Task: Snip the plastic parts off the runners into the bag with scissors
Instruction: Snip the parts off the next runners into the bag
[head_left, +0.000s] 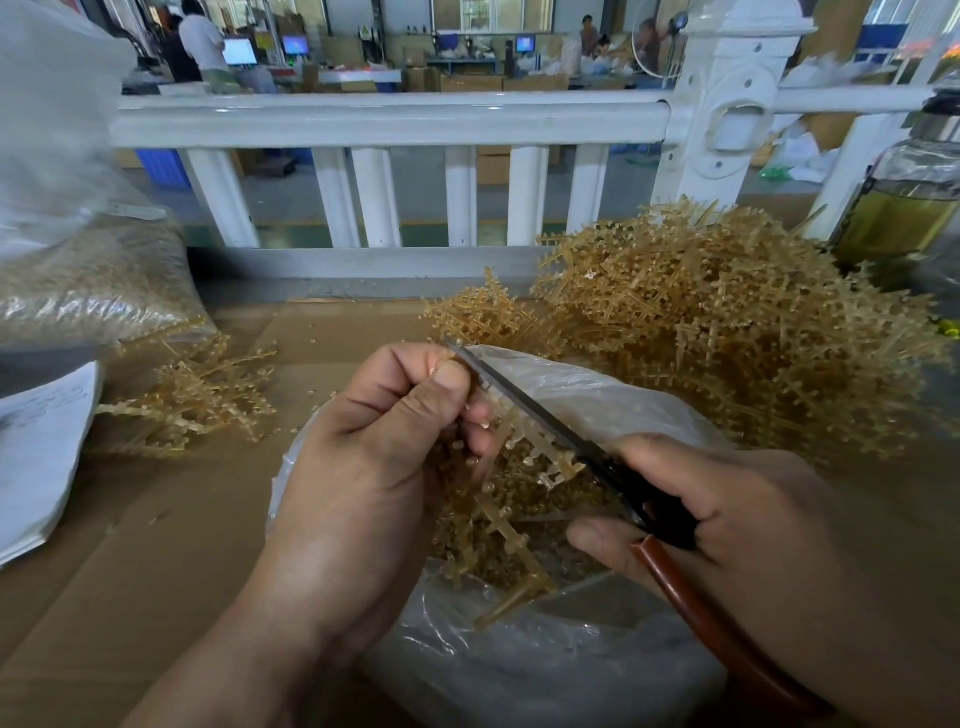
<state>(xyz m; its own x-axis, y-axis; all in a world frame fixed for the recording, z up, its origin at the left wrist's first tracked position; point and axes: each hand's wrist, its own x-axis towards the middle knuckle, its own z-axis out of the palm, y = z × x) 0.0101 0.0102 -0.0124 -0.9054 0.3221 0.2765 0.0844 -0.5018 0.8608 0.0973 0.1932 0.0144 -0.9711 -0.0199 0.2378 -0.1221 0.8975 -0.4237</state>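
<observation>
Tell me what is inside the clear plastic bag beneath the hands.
The bag holds a heap of small amber snipped parts. The runner gripped by the left hand hangs over them. The heap hides the bag's bottom.

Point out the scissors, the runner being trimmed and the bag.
scissors (524, 402): head view, middle of the dark blade.
runner (503, 519): head view, on its central stem below the blade.
bag (587, 395): head view, on the far clear plastic wall.
</observation>
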